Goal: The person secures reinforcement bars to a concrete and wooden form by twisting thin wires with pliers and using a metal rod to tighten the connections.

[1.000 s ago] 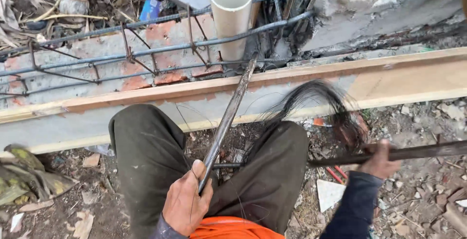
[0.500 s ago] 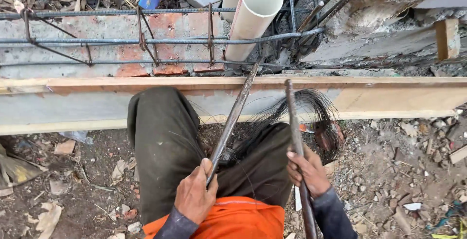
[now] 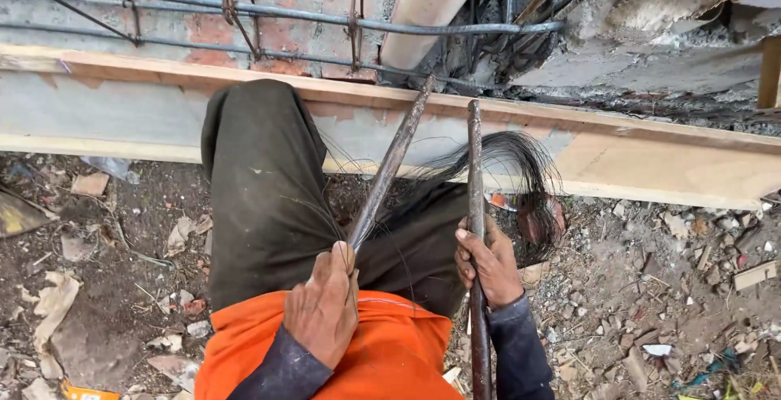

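Observation:
My left hand (image 3: 324,306) grips the near end of a rusty steel bar (image 3: 392,160) that slants up to the wooden form board (image 3: 651,164). My right hand (image 3: 490,262) is closed around a second rusty bar (image 3: 474,172), which stands almost straight up the frame beside the first and runs down past my wrist. A bundle of thin black tie wire (image 3: 521,156) curls over my right knee, between the bars and the board. My dark trousers (image 3: 260,188) and orange shirt (image 3: 382,351) fill the lower middle.
Beyond the board lies a rebar cage (image 3: 268,13) over brick, with a white plastic pipe (image 3: 423,1) rising through it. Rough concrete (image 3: 651,50) sits at the upper right. The ground (image 3: 106,286) is dirt with rubble, paper scraps and stones.
My right hand swung its bar from lying level at the right to standing upright beside the left bar. The view shifted right and closer to the board.

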